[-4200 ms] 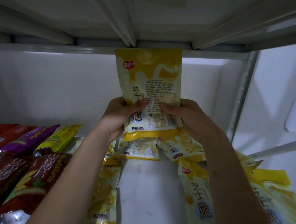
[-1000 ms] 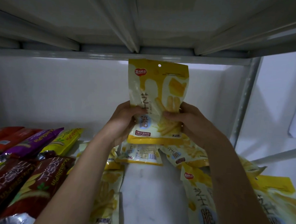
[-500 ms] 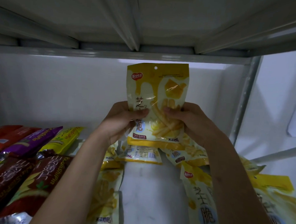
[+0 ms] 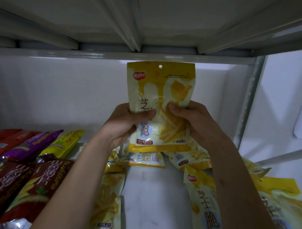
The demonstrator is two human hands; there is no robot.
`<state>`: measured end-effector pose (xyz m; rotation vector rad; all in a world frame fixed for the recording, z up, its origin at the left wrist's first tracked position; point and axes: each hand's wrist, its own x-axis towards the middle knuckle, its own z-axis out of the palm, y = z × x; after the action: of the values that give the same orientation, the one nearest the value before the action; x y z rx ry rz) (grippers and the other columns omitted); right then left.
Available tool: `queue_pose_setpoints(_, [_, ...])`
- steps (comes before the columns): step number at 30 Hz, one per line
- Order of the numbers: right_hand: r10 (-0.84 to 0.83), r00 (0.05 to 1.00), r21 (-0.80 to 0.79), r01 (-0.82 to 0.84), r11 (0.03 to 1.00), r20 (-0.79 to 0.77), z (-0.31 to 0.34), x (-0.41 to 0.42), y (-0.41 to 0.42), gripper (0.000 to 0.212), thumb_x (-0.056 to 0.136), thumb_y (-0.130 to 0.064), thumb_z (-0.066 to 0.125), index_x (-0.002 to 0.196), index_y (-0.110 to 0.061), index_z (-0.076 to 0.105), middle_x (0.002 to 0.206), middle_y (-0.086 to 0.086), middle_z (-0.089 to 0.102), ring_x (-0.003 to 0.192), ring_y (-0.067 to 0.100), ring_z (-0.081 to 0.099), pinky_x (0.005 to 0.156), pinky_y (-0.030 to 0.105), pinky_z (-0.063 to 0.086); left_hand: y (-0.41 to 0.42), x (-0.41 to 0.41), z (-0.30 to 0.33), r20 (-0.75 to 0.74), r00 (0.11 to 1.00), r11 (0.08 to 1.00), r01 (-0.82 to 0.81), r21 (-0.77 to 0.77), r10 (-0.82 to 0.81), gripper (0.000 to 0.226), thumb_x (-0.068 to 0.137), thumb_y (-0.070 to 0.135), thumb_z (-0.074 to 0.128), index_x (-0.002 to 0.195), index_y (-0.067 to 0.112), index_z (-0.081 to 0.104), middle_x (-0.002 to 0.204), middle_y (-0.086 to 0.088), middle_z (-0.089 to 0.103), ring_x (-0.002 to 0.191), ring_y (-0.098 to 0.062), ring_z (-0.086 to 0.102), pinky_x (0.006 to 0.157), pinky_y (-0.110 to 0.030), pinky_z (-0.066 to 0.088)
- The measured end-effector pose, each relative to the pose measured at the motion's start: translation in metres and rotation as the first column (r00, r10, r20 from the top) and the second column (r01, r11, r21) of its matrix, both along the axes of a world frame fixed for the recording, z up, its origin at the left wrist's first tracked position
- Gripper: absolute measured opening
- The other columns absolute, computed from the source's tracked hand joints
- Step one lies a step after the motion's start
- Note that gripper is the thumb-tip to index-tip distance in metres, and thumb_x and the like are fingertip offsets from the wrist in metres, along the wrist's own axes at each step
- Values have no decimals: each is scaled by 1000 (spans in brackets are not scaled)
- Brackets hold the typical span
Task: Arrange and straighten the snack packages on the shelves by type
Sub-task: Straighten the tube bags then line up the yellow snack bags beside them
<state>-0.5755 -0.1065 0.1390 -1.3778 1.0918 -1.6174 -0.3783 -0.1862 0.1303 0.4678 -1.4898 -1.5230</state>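
Held upright in front of the shelf's white back wall [image 4: 62, 94]: a yellow-and-cream snack pouch [image 4: 160, 90], front face to the camera, round hang hole at the top edge; printed with a red heart-shaped logo at upper left, too small to read, the large character 芝 at mid left and 脆 on a pale blue oval lower down, pictured yellow sticks to the right, and small print at the base too fine to read.

Gripped at mid height from both sides; left hand [image 4: 124, 125] curled round the left edge, thumb pressed across the front; right hand [image 4: 193, 119] curled round the right edge, thumb pinching the front; fingers behind the pouch hidden.

Lying flat on the shelf [image 4: 152, 200] below: more yellow pouches [image 4: 205, 207] of the same kind, scattered and overlapping, one reading 芝士脆, several cut off by the forearms and the frame edge.

At the left: long packets [image 4: 41, 182] in dark red, purple and yellow-green, lettered "YamShiPin" as far as legible; ends cropped.
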Motion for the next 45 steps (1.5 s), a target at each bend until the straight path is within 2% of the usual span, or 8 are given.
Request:
queue_pose_setpoints(8, [-67,993,12,67,998,95,-2,-6,-2,56,65,-28,88,115,-5,76,111,11,80,104,29,77,99,52,59,4,-7,-1,-32,998,998,52,28,-51,43,81,15,73,120,-4,70,118,-25,74,109,-41,73,94,-50,61])
queue_pose_setpoints(16, [51,997,-11,-51,999,52,-3,-6,-1,52,75,-26,83,121,-4,74,118,12,78,112,30,75,101,49,57,7,-10,-2,-70,998,1000,6,3,-5,41,76,6,76,115,-5,72,110,-22,77,97,-35,78,76,-38,64])
queue_pose_setpoints(20, [-31,999,-18,32,999,27,-4,-2,-4,56,68,-30,88,117,-6,76,114,12,79,108,30,76,101,53,58,9,-12,0,-59,998,1000,-16,16,17,36,73,10,77,107,1,73,99,-17,80,85,-30,79,69,-35,64])
queue_pose_setpoints(25, [-73,997,16,73,997,5,-4,-3,-4,53,64,-26,91,112,-4,78,107,13,80,101,31,78,98,55,59,10,-14,3,-140,990,998,36,44,-29,41,84,21,70,118,-1,69,114,-23,76,101,-35,76,83,-45,64])
queue_pose_setpoints(29, [-57,996,42,60,997,-71,-3,-2,-2,60,59,-29,93,115,-11,78,110,7,80,104,26,77,100,51,59,9,-14,2,-175,984,999,-26,19,29,40,82,15,73,118,-3,71,115,-22,76,102,-35,77,80,-41,63])
queue_pose_setpoints(35, [-15,1000,-56,16,998,17,-2,4,-1,47,72,-26,85,114,-6,76,113,13,79,108,30,76,101,52,58,9,-13,1,-170,984,997,-45,55,53,37,77,16,77,111,0,74,108,-23,77,92,-36,78,80,-47,64])
queue_pose_setpoints(39, [-94,995,-66,96,993,38,-5,2,-6,30,78,-20,85,105,-9,80,108,15,79,105,33,76,100,58,57,9,-12,5,-160,987,998,-7,58,16,54,82,22,75,128,-4,66,120,-27,73,105,-41,73,89,-52,62])
queue_pose_setpoints(45, [53,998,-22,-54,998,-40,-3,-3,-1,42,76,-25,81,115,-11,77,116,9,79,111,26,75,105,50,55,6,-9,8,-202,968,989,-141,54,149,20,89,10,72,108,6,75,106,-20,78,92,-36,77,81,-51,64])
